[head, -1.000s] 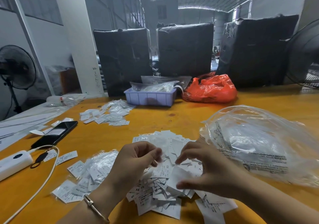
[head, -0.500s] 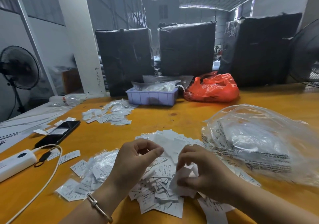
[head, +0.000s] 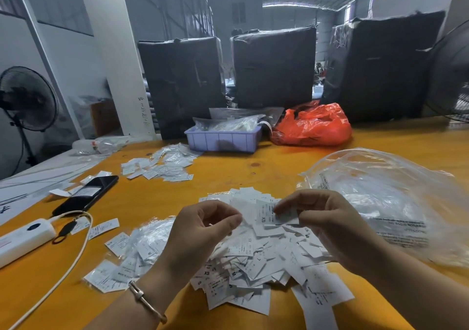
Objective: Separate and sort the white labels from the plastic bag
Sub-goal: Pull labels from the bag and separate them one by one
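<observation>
- Right hand [head: 327, 224] pinches a white label [head: 272, 215] marked "XS", raised over the label pile [head: 253, 253].
- Left hand [head: 200, 230], fingers curled, thumb meeting fingertips; whether it holds anything, I can't tell.
- Pile tags read "XS", "M", "S".
- Clear plastic bag [head: 390, 202] lies right on the table [head: 253, 169].
</observation>
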Action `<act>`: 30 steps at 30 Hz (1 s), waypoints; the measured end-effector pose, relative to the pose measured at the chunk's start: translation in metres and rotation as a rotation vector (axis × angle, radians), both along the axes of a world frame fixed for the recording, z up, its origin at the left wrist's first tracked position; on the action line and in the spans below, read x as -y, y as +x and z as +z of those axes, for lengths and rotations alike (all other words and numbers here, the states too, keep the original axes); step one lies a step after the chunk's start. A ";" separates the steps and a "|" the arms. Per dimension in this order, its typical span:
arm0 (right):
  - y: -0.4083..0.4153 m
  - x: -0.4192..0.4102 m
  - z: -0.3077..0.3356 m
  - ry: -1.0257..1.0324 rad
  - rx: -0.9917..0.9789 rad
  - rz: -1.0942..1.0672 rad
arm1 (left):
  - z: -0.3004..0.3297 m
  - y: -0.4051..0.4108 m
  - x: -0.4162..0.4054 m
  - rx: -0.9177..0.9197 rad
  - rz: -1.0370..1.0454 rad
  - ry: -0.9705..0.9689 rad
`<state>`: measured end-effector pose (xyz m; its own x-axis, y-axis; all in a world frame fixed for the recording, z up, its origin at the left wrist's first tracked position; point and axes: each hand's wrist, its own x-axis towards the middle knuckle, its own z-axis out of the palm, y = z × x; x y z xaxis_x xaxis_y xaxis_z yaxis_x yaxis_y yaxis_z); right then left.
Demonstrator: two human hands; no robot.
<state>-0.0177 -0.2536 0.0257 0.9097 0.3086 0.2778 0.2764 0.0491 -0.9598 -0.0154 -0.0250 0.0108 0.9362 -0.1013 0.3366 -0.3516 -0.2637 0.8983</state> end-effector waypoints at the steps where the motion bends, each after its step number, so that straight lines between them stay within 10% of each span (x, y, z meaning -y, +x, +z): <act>1: 0.000 0.001 0.001 0.018 -0.011 0.011 | 0.000 0.000 0.000 -0.003 -0.005 0.004; 30: -0.021 -0.006 0.015 -0.133 0.465 -0.307 | 0.006 -0.007 0.004 -0.053 -0.306 -0.068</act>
